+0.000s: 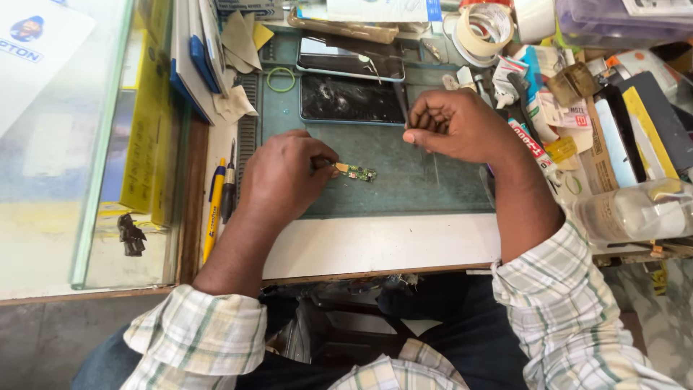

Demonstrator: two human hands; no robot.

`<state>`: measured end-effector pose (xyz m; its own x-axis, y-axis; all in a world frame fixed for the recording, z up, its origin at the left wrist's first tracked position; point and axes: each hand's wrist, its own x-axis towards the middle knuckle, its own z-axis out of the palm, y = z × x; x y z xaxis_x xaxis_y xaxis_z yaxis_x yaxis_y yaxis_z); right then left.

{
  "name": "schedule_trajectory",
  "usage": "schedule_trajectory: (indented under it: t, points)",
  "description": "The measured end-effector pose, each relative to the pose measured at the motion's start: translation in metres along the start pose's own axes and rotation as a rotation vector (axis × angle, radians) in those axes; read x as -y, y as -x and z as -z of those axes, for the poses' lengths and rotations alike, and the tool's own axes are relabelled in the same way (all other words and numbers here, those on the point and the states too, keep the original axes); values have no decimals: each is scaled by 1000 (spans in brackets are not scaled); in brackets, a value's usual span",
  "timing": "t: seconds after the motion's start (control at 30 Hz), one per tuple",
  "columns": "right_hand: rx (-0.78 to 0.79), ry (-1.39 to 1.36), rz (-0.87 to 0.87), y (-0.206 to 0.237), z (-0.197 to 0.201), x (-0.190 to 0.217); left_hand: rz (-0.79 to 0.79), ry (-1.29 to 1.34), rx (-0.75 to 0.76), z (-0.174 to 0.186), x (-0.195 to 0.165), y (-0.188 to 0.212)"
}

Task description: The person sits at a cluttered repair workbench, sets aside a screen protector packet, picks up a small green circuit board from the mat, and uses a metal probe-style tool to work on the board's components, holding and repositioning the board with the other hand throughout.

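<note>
My left hand [285, 173] pinches one end of a small green circuit board [359, 172], which rests low over a grey-green work mat [419, 180]. My right hand [455, 124] hovers just right of the board with its fingers curled in; whether it holds a thin tool is not clear. Two dark phones lie at the far side of the mat: one with a cracked screen [351, 99] and another [350, 58] behind it.
A yellow pen [214, 209] and a dark screwdriver [229, 189] lie left of the mat. A tape roll [485, 29], tubes, boxes and a clear plastic bottle [639, 209] crowd the right side. A glass counter [65, 144] is at left.
</note>
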<state>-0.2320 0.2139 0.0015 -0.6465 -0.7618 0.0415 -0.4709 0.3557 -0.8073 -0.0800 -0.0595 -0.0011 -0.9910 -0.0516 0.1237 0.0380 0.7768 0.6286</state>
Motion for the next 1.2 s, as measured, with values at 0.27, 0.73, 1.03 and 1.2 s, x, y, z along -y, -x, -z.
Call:
schedule_trajectory:
  t: [0.27, 0.73, 1.03, 1.2]
  points:
    - [-81, -407, 170, -3, -10, 3, -2, 8, 7, 1, 4, -1]
    - [62, -236, 121, -13, -33, 0, 22, -29, -86, -1, 2, 2]
    - [65, -58, 96, -17, -35, 10, 67, -60, -37, -1, 1, -2]
    - [96, -220, 69, -16, -40, 9, 54, -57, -61, -3, 1, -1]
